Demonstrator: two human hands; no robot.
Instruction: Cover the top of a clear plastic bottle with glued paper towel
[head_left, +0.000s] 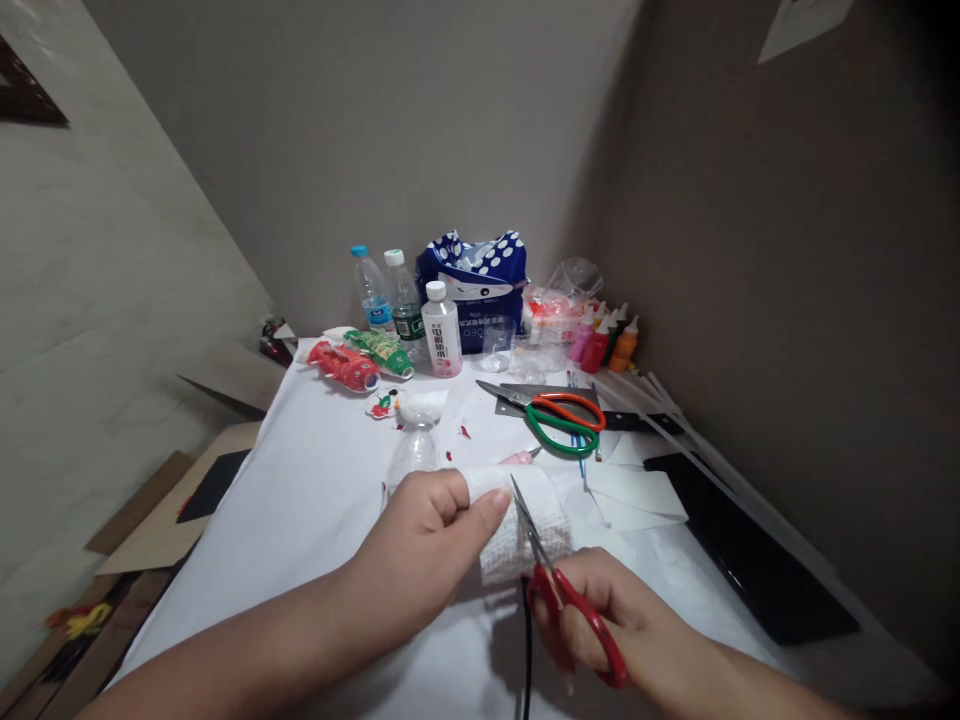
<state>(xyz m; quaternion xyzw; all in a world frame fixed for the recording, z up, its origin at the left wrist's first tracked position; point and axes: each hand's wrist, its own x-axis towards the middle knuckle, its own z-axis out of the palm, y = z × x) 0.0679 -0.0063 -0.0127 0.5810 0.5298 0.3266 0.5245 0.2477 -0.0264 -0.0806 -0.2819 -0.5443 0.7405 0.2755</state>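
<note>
A white textured cloth or paper towel [553, 530] hangs from my left hand [435, 540], pinched between thumb and fingers. My right hand [607, 610] holds red-handled scissors [592, 625], fingers through the loops. Their blades point up and left across the front of the white piece, near my left thumb tip. Whether the blades are slightly parted is hard to tell. Just behind my left hand lies a clear plastic bottle [414, 450].
Large scissors with green and orange handles [564, 420] lie beside a black-handled knife [643, 422]. Behind stand bottles [442, 335], a blue bag [480, 285] and paint bottles [596, 350]. Red and green fish-shaped crafts [345, 367] rest back left; a black panel [750, 550] lies right.
</note>
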